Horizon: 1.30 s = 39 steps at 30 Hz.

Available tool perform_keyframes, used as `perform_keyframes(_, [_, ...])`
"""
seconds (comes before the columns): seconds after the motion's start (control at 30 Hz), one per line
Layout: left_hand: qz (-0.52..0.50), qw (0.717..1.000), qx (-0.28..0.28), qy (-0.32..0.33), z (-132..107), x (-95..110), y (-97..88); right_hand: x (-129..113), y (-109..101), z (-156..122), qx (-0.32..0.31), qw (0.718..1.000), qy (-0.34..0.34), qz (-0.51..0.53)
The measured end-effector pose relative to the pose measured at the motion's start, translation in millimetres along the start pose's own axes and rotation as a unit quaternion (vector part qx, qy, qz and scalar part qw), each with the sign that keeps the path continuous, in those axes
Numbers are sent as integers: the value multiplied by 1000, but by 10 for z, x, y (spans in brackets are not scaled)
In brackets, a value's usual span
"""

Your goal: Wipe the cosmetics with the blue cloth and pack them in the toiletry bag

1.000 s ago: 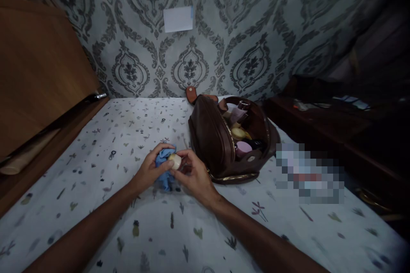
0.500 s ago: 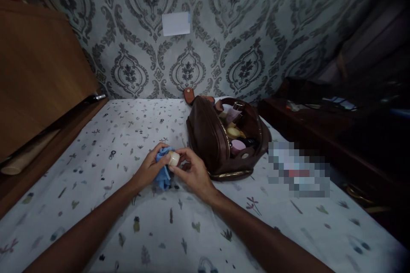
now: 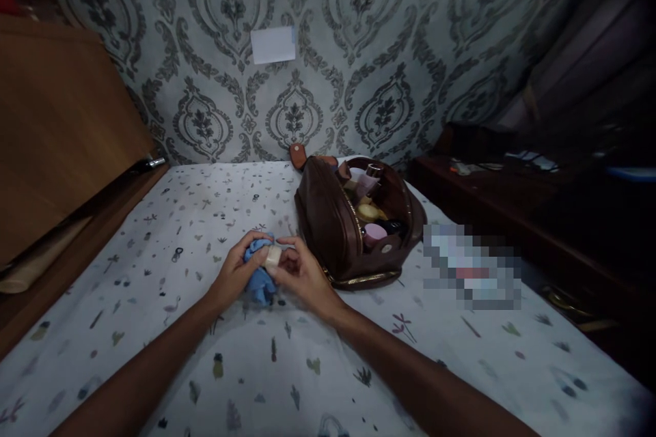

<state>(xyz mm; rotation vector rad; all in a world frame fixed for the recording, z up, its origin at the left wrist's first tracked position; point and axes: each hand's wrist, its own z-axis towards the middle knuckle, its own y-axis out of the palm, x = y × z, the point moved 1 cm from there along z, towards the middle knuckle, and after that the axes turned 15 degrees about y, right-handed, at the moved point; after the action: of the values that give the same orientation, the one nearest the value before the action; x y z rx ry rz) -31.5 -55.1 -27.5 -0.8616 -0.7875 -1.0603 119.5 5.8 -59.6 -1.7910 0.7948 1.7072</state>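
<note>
My left hand [image 3: 238, 266] is closed around a crumpled blue cloth [image 3: 260, 285], its thumb pressed on a small cream-coloured jar [image 3: 272, 257]. From the other side, the fingertips of my right hand [image 3: 306, 276] pinch the same jar. Its far side is hidden by the cloth and fingers. Just beyond my right hand stands a dark brown toiletry bag [image 3: 328, 218], unzipped at the top. Inside it are a pink-lidded container [image 3: 374, 235], a yellow round item [image 3: 367, 212] and a bottle with a shiny cap [image 3: 373, 174].
A white sheet with small printed plants [image 3: 205, 198] covers the surface under my hands. Right of the bag lies a blurred-out package [image 3: 471, 266]. A wooden cabinet [image 3: 61, 130] borders the left, dark furniture [image 3: 461, 194] the right. Behind is a patterned wall [image 3: 302, 109].
The jar has turned slightly between my fingers against the cloth. My view has shifted a little, so the bag and wall appear further left. Both hands keep their hold.
</note>
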Motion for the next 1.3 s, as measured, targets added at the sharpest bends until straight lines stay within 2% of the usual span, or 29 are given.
perform_keyframes(0.2, [28,1000,-12,-5,-3,-20,-2,35,21,9,36,999,-28,-19])
perform_keyframes(0.47, [61,998,-1,22,-41,-26,7,-47,9,-28,32,999,-16,-38])
perform_keyframes(0.53, [60,998,15,29,-43,-40,9,-68,8,-37,30,999,-9,-32])
perform_keyframes(0.67, [20,996,89,10,-38,-28,-7,-94,7,-41,24,999,38,-8])
perform_keyframes(0.73, [36,994,100,7,-49,-6,-14,-96,13,-35,20,998,62,9])
perform_keyframes(0.83, [117,990,40,65,-96,20,13,-84,46,-27,-8,994,98,57])
perform_keyframes(0.9, [169,978,-14,120,-144,23,53,-71,80,-30,-42,988,127,84])
perform_keyframes(0.97, [209,964,-36,158,-185,19,82,-60,114,-41,-73,983,144,88])
perform_keyframes(1.1, [243,957,-11,160,-202,10,43,-40,173,-82,-93,983,140,73])
perform_keyframes(1.3, [218,966,1,137,-181,-36,-33,-5,228,-129,-80,983,119,116])
